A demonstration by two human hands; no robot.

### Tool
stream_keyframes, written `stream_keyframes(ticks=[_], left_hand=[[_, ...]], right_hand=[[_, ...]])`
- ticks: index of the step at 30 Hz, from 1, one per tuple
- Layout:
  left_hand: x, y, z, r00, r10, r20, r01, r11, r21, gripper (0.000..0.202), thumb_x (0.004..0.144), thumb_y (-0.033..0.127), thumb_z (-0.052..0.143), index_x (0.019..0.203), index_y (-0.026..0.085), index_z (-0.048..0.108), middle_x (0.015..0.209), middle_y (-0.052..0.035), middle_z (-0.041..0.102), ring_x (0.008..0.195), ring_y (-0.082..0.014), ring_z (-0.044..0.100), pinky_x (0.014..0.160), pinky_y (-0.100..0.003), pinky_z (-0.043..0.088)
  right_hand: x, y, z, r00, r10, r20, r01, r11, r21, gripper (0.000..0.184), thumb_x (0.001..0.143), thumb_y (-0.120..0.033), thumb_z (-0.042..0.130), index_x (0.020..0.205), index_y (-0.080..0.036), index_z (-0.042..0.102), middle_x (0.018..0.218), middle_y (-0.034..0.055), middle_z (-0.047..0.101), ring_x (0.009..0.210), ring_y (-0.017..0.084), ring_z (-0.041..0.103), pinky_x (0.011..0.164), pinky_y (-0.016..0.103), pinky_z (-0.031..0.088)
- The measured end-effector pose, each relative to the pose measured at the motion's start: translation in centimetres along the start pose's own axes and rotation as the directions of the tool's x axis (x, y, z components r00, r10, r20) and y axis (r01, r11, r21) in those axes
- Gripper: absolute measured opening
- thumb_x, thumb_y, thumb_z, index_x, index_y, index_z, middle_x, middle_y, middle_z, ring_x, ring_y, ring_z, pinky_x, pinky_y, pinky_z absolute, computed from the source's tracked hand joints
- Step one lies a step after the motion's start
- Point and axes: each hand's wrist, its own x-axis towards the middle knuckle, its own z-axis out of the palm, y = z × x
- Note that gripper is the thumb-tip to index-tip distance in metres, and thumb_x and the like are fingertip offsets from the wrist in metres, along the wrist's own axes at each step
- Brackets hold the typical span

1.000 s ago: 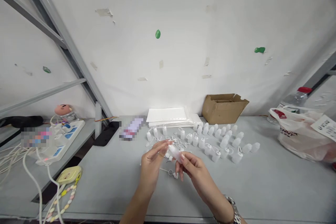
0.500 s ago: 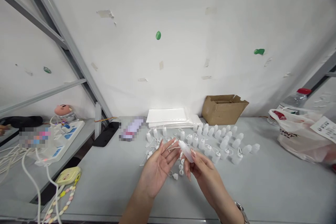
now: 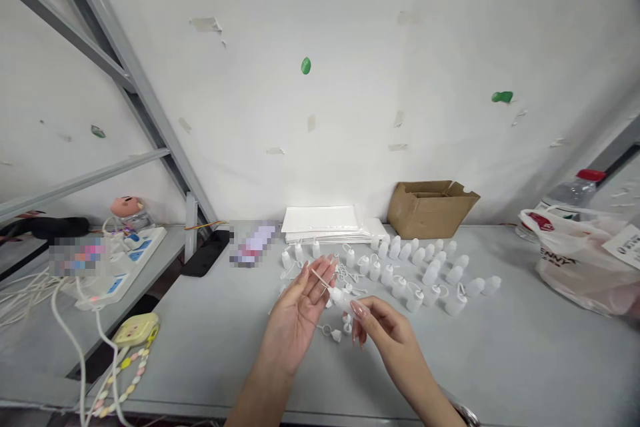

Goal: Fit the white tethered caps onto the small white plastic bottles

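My right hand (image 3: pixel 383 330) pinches a small translucent white plastic bottle (image 3: pixel 343 299) above the grey table (image 3: pixel 500 360), nozzle pointing up-left. My left hand (image 3: pixel 300 310) is held palm up beside it, fingers spread, with a thin white cap strap (image 3: pixel 320 278) lying across the fingertips and touching the bottle's tip. Several loose white caps with loop straps (image 3: pixel 336 335) lie on the table under the hands. Behind, several finished-looking small white bottles (image 3: pixel 425 270) stand in rows.
A stack of white sheets (image 3: pixel 325 221) and an open cardboard box (image 3: pixel 433 205) sit against the wall. A plastic bag (image 3: pixel 585 260) and a water bottle (image 3: pixel 570 193) are at the right. A power strip (image 3: pixel 120 260), cables and a yellow object (image 3: pixel 135 330) lie at the left.
My left hand has opened from a pinch at the bottle's tip to a flat, spread palm. My right hand has lowered slightly with the bottle.
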Motion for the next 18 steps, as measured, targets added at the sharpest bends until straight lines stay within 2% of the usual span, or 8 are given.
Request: stream_keyframes(ticks=[5, 11, 18], left_hand=[[-0.03, -0.15, -0.07, 0.999, 0.032, -0.043, -0.032, 0.999, -0.002, 0.019, 0.083, 0.017, 0.053, 0.098, 0.013, 0.063, 0.116, -0.0101, 0.062, 0.108, -0.0202, 0.057, 0.092, -0.03, 0.048], [0.2, -0.41, -0.27, 0.991, 0.048, -0.123, -0.052, 0.998, -0.033, 0.013, 0.08, 0.008, 0.054, 0.084, 0.011, 0.066, 0.101, -0.0086, 0.069, 0.097, -0.0173, 0.063, 0.088, -0.025, 0.05], [-0.31, -0.44, -0.06, 0.994, 0.068, -0.082, -0.069, 0.998, -0.007, 0.015, 0.08, 0.007, 0.053, 0.079, 0.011, 0.068, 0.085, -0.0072, 0.072, 0.089, -0.0146, 0.066, 0.085, -0.021, 0.05]], right_hand=[[-0.14, 0.01, 0.06, 1.0, -0.014, -0.004, 0.013, 0.996, -0.083, 0.031, 0.083, -0.045, 0.05, 0.069, -0.018, 0.057, 0.06, -0.0011, 0.053, 0.059, 0.012, 0.049, 0.061, 0.025, 0.04], [-0.16, 0.15, 0.29, 1.0, -0.031, 0.0, 0.031, 0.994, -0.109, 0.031, 0.084, -0.045, 0.048, 0.07, -0.019, 0.057, 0.062, -0.001, 0.053, 0.061, 0.013, 0.049, 0.063, 0.025, 0.04], [-0.23, -0.37, 0.62, 0.998, -0.06, -0.028, 0.055, 0.984, -0.171, 0.033, 0.084, -0.046, 0.046, 0.068, -0.019, 0.054, 0.062, -0.001, 0.052, 0.06, 0.013, 0.047, 0.062, 0.025, 0.039]])
